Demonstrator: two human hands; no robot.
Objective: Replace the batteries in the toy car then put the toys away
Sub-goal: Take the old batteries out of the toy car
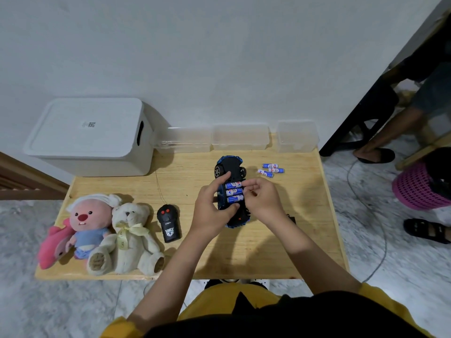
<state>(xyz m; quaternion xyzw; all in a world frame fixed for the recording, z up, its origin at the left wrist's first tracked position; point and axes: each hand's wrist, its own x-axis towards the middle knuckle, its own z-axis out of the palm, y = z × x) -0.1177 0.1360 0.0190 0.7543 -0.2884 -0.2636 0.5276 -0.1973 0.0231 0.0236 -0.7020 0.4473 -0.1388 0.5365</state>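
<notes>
Toy car point(230, 168) belly-up, long axis running away from person. Left hand point(211, 211) grips its side; right hand point(262, 201) fingers pinch at batteries point(233, 192), lying crosswise.

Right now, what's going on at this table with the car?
A person has the toy car flipped belly-up on the wooden table. The left hand steadies it while the right hand works at the open bay, where three batteries sit. Three loose batteries lie to the right. The remote and plush toys are not yet put away.
</notes>
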